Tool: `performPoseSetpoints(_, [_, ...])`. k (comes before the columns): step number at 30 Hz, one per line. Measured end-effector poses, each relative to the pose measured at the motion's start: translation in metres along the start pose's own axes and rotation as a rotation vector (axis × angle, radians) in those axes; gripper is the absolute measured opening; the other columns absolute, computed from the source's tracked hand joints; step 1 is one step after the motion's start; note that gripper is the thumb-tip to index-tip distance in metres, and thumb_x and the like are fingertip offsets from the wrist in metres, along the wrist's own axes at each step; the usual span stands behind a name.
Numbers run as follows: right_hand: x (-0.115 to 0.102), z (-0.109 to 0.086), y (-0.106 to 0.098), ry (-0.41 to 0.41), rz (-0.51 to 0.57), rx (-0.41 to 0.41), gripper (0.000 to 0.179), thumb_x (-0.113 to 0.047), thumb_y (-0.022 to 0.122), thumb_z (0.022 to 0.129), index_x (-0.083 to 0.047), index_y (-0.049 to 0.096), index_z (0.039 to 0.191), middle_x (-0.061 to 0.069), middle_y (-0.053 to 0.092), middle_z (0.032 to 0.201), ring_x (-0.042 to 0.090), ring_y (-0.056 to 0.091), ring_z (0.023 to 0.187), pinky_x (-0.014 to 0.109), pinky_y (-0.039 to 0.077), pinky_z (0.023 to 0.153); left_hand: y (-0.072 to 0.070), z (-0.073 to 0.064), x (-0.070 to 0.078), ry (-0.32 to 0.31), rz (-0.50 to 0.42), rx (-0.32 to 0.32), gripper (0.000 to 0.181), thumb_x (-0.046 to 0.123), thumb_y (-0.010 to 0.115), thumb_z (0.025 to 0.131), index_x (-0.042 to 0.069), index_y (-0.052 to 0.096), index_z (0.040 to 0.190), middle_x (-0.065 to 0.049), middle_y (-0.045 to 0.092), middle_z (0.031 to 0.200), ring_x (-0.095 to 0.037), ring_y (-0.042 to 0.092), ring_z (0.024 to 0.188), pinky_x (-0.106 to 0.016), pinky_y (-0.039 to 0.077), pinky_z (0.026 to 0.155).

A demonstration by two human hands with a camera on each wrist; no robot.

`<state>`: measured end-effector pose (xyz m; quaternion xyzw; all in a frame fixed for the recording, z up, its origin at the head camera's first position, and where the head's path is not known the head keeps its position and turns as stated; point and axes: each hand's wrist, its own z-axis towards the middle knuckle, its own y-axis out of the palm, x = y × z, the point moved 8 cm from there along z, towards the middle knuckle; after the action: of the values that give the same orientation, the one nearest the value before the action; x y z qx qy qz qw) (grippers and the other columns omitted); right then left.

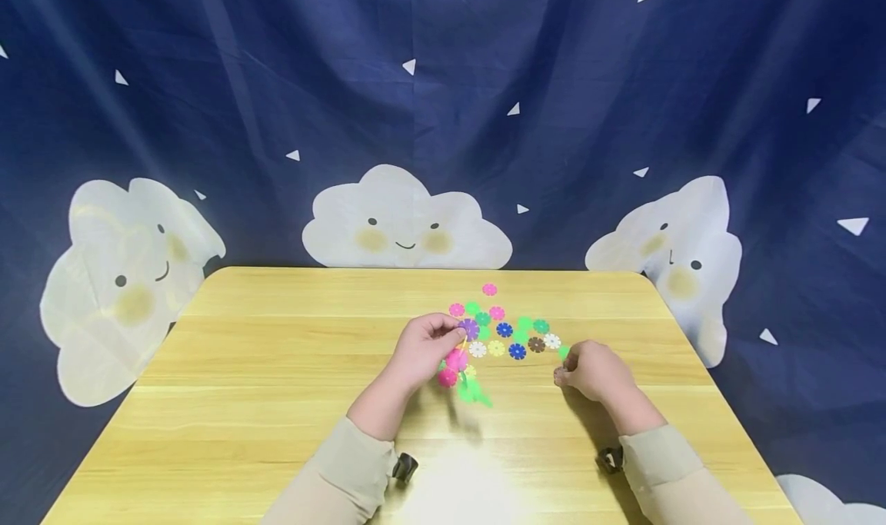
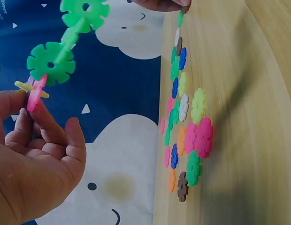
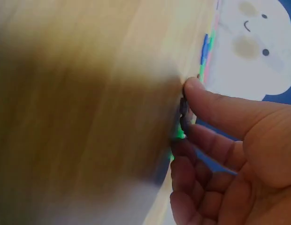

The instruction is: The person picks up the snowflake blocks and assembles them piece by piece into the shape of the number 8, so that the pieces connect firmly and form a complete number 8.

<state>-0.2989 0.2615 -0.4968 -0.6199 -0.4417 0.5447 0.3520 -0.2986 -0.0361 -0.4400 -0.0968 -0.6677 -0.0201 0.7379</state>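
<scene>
My left hand point(image 1: 421, 350) pinches a joined string of notched plastic discs by its purple disc point(image 1: 469, 329). In the left wrist view a yellow disc point(image 2: 24, 86) and a pink disc point(image 2: 37, 92) sit at the fingertips, with green discs point(image 2: 50, 64) slotted together beyond them. My right hand point(image 1: 598, 370) is low over the table, right of the loose discs. Its thumb and forefinger pinch a dark notched disc point(image 3: 184, 115), seen nearly edge-on in the right wrist view. A green disc point(image 1: 564, 352) lies just beyond those fingers.
Loose discs spread over the middle of the wooden table point(image 1: 277, 402), among them a blue disc point(image 1: 517, 351), a white disc point(image 1: 477, 349), a yellow disc point(image 1: 496, 347) and a brown disc point(image 1: 536, 344). A dark blue curtain point(image 1: 443, 125) with clouds hangs behind the table.
</scene>
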Motion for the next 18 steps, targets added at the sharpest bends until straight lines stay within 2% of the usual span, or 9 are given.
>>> performPoseSetpoints(3, [-0.009, -0.002, 0.000, -0.074, 0.101, 0.014, 0.023, -0.013, 0.086, 0.086, -0.012, 0.064, 0.082, -0.001, 0.064, 0.080, 0.021, 0.061, 0.077, 0.046, 0.053, 0.075, 0.001, 0.000, 0.000, 0.000, -0.001, -0.016, 0.009, 0.004, 0.072, 0.097, -0.005, 0.074, 0.099, -0.005, 0.073, 0.093, -0.014, 0.059, 0.083, -0.030, 0.052, 0.078])
performPoseSetpoints(7, [-0.030, -0.005, -0.004, -0.203, 0.241, 0.041, 0.020, -0.002, 0.083, 0.086, -0.011, 0.066, 0.082, -0.003, 0.065, 0.078, 0.015, 0.060, 0.075, 0.037, 0.053, 0.074, 0.002, 0.000, -0.003, -0.010, 0.012, -0.033, 0.010, 0.002, 0.071, 0.097, -0.005, 0.074, 0.103, -0.006, 0.073, 0.095, -0.014, 0.060, 0.084, -0.026, 0.053, 0.076])
performPoseSetpoints(12, [-0.058, -0.011, -0.015, -0.304, 0.420, 0.058, 0.009, 0.005, 0.078, 0.090, -0.003, 0.073, 0.091, 0.001, 0.073, 0.084, 0.015, 0.067, 0.078, 0.027, 0.057, 0.069, 0.006, 0.000, -0.005, -0.021, 0.019, -0.056, 0.012, 0.002, 0.070, 0.098, -0.003, 0.075, 0.107, -0.006, 0.074, 0.097, -0.015, 0.062, 0.086, -0.028, 0.055, 0.079])
performPoseSetpoints(16, [-0.081, -0.018, -0.026, -0.379, 0.576, 0.072, 0.007, 0.006, 0.074, 0.094, 0.001, 0.077, 0.098, 0.008, 0.078, 0.092, 0.019, 0.075, 0.085, 0.025, 0.061, 0.075, 0.009, -0.001, -0.005, -0.010, 0.021, -0.063, 0.011, 0.003, 0.070, 0.098, -0.004, 0.075, 0.106, -0.005, 0.073, 0.097, -0.015, 0.061, 0.086, -0.032, 0.054, 0.082])
performPoseSetpoints(18, [-0.092, -0.023, -0.032, -0.424, 0.617, 0.110, 0.007, 0.006, 0.075, 0.094, 0.001, 0.078, 0.097, 0.009, 0.079, 0.094, 0.019, 0.076, 0.086, 0.026, 0.062, 0.077, 0.011, -0.002, -0.004, -0.005, 0.025, -0.068, 0.012, 0.003, 0.070, 0.098, -0.004, 0.075, 0.106, -0.006, 0.072, 0.095, -0.015, 0.060, 0.085, -0.032, 0.053, 0.081])
